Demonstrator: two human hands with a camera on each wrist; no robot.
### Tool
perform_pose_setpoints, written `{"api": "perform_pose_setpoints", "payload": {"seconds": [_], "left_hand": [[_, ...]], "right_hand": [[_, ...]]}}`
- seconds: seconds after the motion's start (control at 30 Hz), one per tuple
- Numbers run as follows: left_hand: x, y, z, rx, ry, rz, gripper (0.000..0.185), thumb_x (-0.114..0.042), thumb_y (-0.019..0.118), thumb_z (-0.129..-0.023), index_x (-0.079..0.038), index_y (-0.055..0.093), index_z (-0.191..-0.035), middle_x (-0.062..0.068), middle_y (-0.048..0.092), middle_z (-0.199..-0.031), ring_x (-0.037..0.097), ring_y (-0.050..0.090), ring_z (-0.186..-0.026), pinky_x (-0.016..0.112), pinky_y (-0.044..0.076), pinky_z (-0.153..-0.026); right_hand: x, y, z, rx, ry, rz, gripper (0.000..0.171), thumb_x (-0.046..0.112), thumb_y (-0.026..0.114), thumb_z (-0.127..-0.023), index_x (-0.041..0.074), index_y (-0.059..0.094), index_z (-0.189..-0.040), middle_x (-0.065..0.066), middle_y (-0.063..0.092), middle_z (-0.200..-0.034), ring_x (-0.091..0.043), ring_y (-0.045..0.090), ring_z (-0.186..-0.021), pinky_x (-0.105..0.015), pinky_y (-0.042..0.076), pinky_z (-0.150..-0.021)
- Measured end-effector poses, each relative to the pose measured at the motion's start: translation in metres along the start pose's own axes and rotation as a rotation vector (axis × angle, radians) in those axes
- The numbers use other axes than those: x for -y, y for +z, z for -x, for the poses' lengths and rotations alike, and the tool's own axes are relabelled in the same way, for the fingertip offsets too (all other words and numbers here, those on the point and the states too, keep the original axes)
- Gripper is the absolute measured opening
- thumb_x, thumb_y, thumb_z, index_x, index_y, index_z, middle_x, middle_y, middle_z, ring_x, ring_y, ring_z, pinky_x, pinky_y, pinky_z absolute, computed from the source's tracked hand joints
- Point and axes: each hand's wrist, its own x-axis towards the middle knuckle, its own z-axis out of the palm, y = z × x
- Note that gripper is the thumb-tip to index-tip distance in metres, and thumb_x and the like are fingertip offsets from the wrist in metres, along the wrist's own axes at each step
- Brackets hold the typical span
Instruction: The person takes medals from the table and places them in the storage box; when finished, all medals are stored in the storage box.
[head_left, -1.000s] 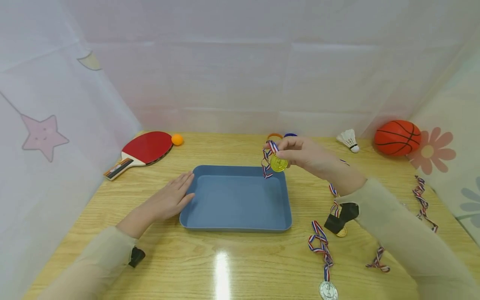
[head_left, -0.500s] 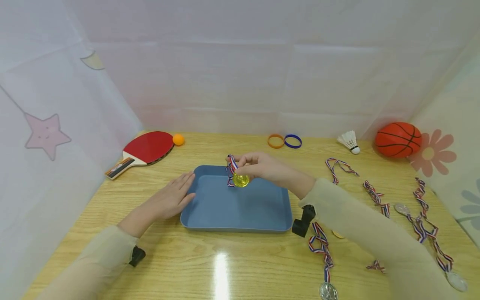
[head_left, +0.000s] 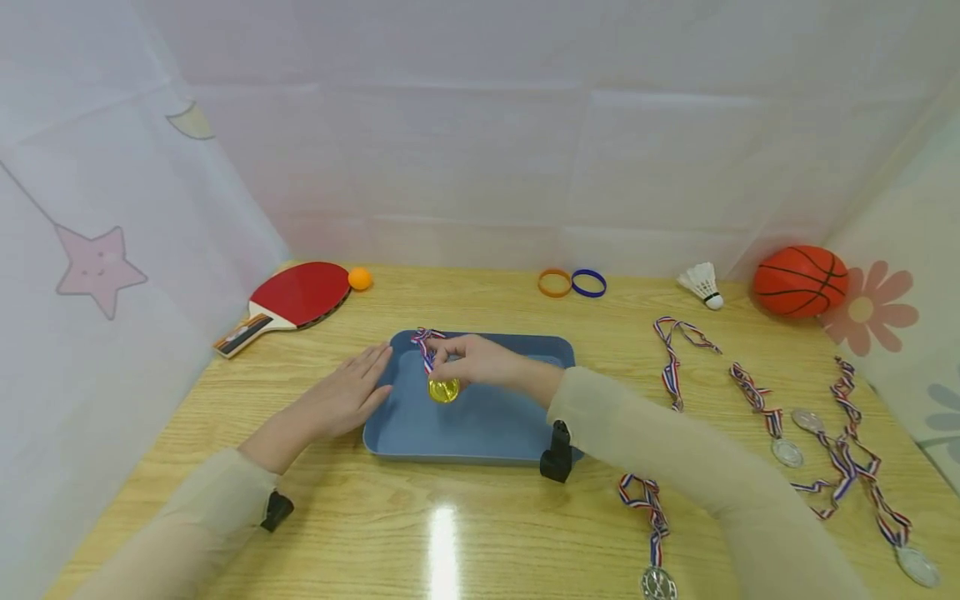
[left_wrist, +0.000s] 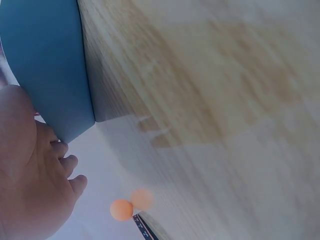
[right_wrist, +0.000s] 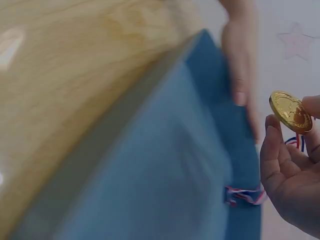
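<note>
The flat blue plastic tray (head_left: 480, 421) sat on the wooden table, and the left hand (head_left: 339, 400) lay flat against its left side. Above the tray, the right hand (head_left: 474, 360) pinched the shiny gold medal (head_left: 443, 389) by its striped ribbon. It looked like the putting-in step; next the fingers should let go.

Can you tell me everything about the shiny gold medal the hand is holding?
The gold medal is a small round disc, shiny yellow like metal or plastic, with a raised pattern on its face that shows in the right wrist view. A red, white and blue striped ribbon is attached to it. The right hand pinches it in its fingertips, so it hangs over the left part of the blue tray. Whether it touches the tray floor cannot be told.
</note>
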Motion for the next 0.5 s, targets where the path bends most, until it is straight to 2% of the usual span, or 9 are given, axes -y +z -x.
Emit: {"api": "perform_pose_setpoints", "payload": {"seconds": [0.17, 0.23, 0.3, 0.4, 0.5], "left_hand": [[-0.001, -0.001, 0.0, 0.003, -0.006, -0.001, 0.062, -0.028, 0.039, -0.099, 0.006, 0.015, -0.144, 0.019, 0.014, -0.15, 0.037, 0.013, -0.135, 0.052, 0.016, -0.107], [-0.001, -0.001, 0.001, 0.008, -0.01, -0.001, 0.062, -0.029, 0.039, -0.099, 0.005, 0.014, -0.144, 0.019, 0.013, -0.15, 0.037, 0.013, -0.136, 0.052, 0.015, -0.107], [-0.001, -0.001, 0.001, 0.008, -0.009, -0.001, 0.062, -0.029, 0.039, -0.098, 0.005, 0.014, -0.144, 0.019, 0.013, -0.15, 0.037, 0.013, -0.136, 0.052, 0.015, -0.107], [-0.001, -0.002, 0.001, 0.007, -0.008, 0.0, 0.062, -0.028, 0.038, -0.099, 0.005, 0.014, -0.144, 0.019, 0.013, -0.15, 0.037, 0.012, -0.136, 0.052, 0.015, -0.107], [-0.001, -0.001, 0.001, 0.001, -0.004, 0.003, 0.062, -0.028, 0.038, -0.099, 0.006, 0.014, -0.144, 0.019, 0.013, -0.15, 0.037, 0.013, -0.136, 0.052, 0.015, -0.107]], "right_hand": [[-0.018, 0.021, -0.007, 0.04, 0.092, 0.029, 0.018, 0.017, 0.062, -0.087, 0.005, 0.06, -0.074, -0.003, 0.041, -0.14, -0.012, 0.052, -0.091, -0.031, 0.049, -0.062], [-0.022, 0.028, -0.008, 0.03, 0.119, 0.043, 0.017, 0.018, 0.064, -0.086, 0.005, 0.063, -0.075, -0.006, 0.055, -0.126, -0.01, 0.054, -0.082, -0.028, 0.05, -0.062], [-0.025, 0.033, -0.01, 0.016, 0.14, 0.073, 0.017, 0.021, 0.066, -0.085, 0.006, 0.066, -0.076, -0.005, 0.064, -0.102, -0.009, 0.055, -0.075, -0.028, 0.052, -0.059], [-0.025, 0.039, -0.011, 0.003, 0.165, 0.099, 0.014, 0.022, 0.068, -0.084, 0.009, 0.07, -0.078, -0.003, 0.057, -0.068, -0.011, 0.049, -0.057, -0.025, 0.047, -0.051], [-0.025, 0.046, -0.012, 0.002, 0.18, 0.073, 0.014, 0.019, 0.066, -0.086, 0.008, 0.07, -0.079, -0.002, 0.05, -0.057, -0.011, 0.046, -0.05, -0.023, 0.044, -0.045]]}}
